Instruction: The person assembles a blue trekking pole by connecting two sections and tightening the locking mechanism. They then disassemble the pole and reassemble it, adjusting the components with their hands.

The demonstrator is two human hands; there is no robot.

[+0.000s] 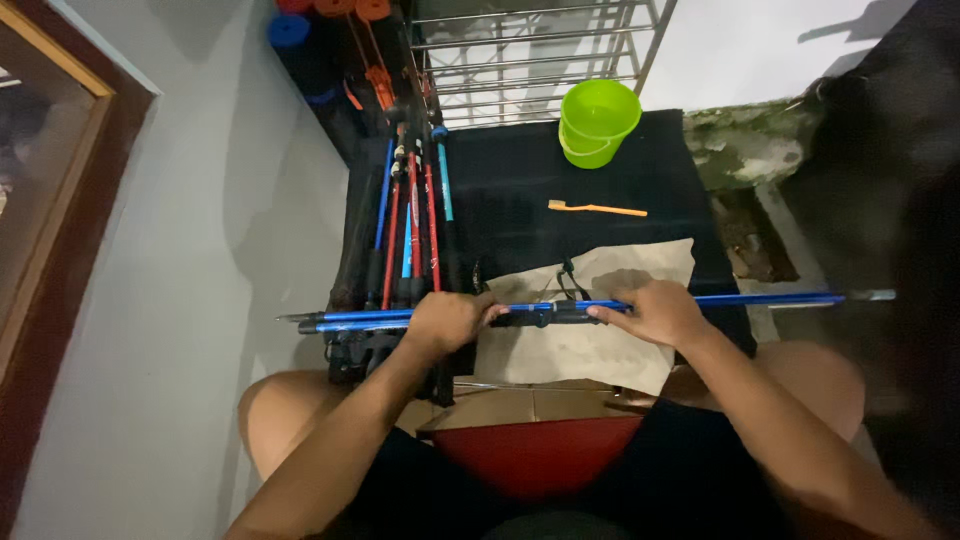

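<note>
A blue pole (560, 306) is being gripped crosswise above the black table (520, 190) by clenched fingers of the left hand (450, 320) and right hand (655, 312); its tip may be snagging the stacked poles (410, 230).

Glossy blue metal pole (700, 300), matt black cloth over the tabletop (520, 190), creased beige paper sheet (600, 350), shiny green plastic bucket (598, 120), smooth orange plastic toothbrush (598, 208)

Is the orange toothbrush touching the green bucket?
Apart. The head view shows the orange toothbrush lying flat on the black table, with bare black surface between it and the green bucket.
</note>
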